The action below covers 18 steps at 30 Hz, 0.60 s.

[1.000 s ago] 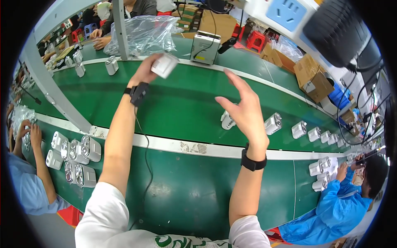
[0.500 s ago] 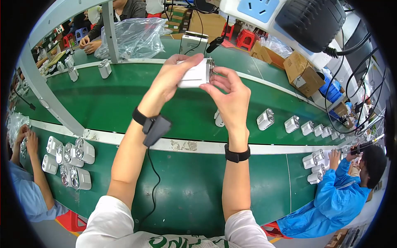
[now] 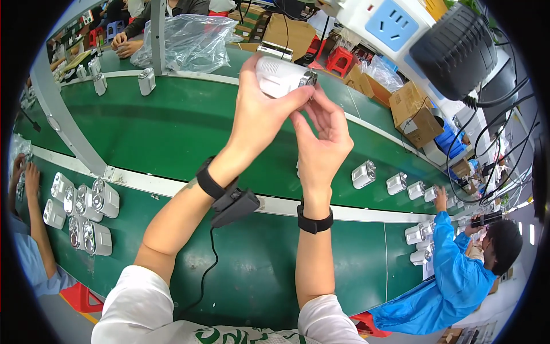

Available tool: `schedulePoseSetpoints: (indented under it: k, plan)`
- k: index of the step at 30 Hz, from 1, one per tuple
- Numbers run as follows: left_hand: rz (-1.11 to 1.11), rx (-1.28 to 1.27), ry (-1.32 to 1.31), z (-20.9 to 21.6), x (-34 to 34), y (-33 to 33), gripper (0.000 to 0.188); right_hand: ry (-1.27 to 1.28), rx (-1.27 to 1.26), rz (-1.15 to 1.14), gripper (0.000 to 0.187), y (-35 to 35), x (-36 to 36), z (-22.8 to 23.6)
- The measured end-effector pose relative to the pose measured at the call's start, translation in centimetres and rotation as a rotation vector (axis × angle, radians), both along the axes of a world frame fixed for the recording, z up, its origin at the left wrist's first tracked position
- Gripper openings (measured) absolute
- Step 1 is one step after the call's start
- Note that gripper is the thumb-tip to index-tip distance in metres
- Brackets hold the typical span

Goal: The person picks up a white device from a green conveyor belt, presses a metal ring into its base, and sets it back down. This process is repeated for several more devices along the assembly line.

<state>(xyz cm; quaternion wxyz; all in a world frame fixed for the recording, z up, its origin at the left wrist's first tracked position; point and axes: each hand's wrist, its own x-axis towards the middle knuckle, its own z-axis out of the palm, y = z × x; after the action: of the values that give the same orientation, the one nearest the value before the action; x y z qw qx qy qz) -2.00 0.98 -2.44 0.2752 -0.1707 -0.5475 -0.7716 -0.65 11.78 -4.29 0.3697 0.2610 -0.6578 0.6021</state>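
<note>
In both hands I hold up a white boxy device (image 3: 278,77) with a silver end, above the green conveyor belt. My left hand (image 3: 258,112) is wrapped round its body, the thumb reaching along the lower side toward the silver end. At that end my right hand (image 3: 323,135) has its fingers bent and close together; what the fingertips grip there is partly hidden. Similar white devices (image 3: 363,175) stand in a row along the belt to the right. Another group of them (image 3: 97,237), with round silver parts on their ends, stands on the green table at the left.
A power strip (image 3: 392,26) with a black adapter (image 3: 455,51) and hanging cables juts in at the upper right. A grey metal post (image 3: 69,129) rises at the left. A co-worker in a blue jacket (image 3: 450,275) sits at the right; another person's hand (image 3: 31,180) is at the left.
The device has turned in my hands and risen slightly, its silver end tipping down to the right. My left hand has rotated round it. The blue-jacketed co-worker has reached out to the belt.
</note>
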Motion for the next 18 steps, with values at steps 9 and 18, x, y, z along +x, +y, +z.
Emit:
schedulePoseSetpoints:
  k: [9, 18]
  plan:
    - [0.431, -0.156, 0.242, -0.2, -0.9, -1.7, 0.088, -0.036, -0.116, 0.303, 0.031, -1.1, 1.1, 0.1]
    - [0.686, -0.455, 0.501, 0.8, -0.2, -2.6, 0.087, -0.17, -0.205, 0.444, 0.042, 0.2, 2.0, 2.1]
